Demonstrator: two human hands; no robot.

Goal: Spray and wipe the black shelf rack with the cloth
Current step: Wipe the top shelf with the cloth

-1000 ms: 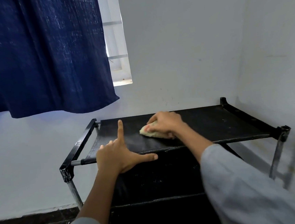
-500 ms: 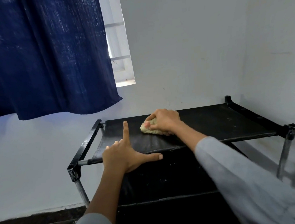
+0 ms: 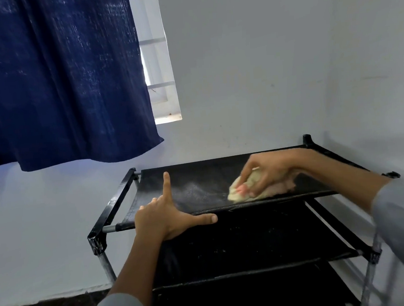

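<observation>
Pale yellow cloth (image 3: 244, 190) sits bunched on the top tier of the black shelf rack (image 3: 198, 175), right of centre near the front edge. Your right hand (image 3: 270, 172) grips it, fingers curled over. Your left hand (image 3: 167, 215) rests on the front rail, index and thumb straight, holding nothing. Blue curtain (image 3: 55, 80) hangs upper left.

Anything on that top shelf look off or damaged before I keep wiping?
A pale dusty film still covers the top shelf left of the cloth, beyond the left hand. The lower shelf is speckled too. Nothing looks torn or bent.
</observation>
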